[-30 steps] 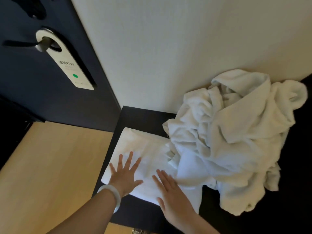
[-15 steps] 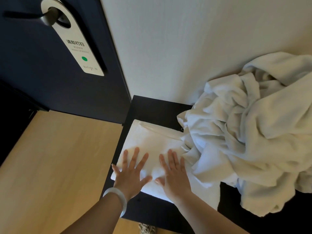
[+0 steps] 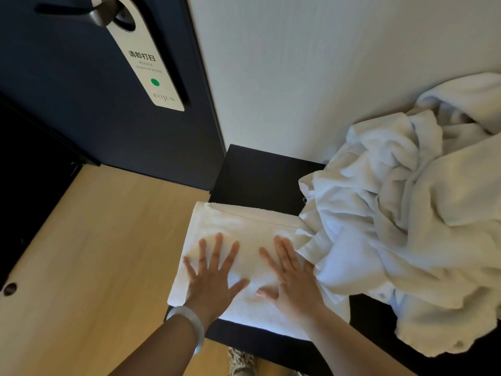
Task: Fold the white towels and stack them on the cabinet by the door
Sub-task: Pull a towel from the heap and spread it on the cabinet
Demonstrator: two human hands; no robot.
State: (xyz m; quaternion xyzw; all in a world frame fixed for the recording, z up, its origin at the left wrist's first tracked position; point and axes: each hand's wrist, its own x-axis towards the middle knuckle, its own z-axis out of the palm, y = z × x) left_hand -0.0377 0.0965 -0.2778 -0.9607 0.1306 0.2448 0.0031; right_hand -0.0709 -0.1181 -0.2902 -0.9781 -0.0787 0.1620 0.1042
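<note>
Folded towel [image 3: 244,226]: white, lies flat at the left end of the dark cabinet [image 3: 257,175]. Its left side runs along the cabinet's left edge and appears to overhang it slightly. Its near side sits just inside the front edge. The back left corner of the cabinet is bare.

Left hand [image 3: 211,280]: palm down on the near left part of the folded towel. Grip spread, with fingers straight and fanned and the thumb out to the right. It presses on the cloth and pinches nothing. A pale bracelet [image 3: 192,324] sits on the wrist.

Right hand [image 3: 292,280]: palm down on the same towel, just beside the left hand but apart from it. Grip spread flat, fingers straight and closer together, pointing toward the wall [image 3: 298,77]. The outer side of the hand touches the loose pile.

Pile of towels [image 3: 406,213]: white, unfolded and crumpled. It takes up the right part of the cabinet, leans on the wall at the back edge and laps over the folded towel's right side.

Surroundings: a dark door [image 3: 67,118] stands left of the cabinet. A white door hanger [image 3: 146,61] with a green dot hangs from the door handle [image 3: 81,12]. A light wood floor [image 3: 95,253] lies below.
</note>
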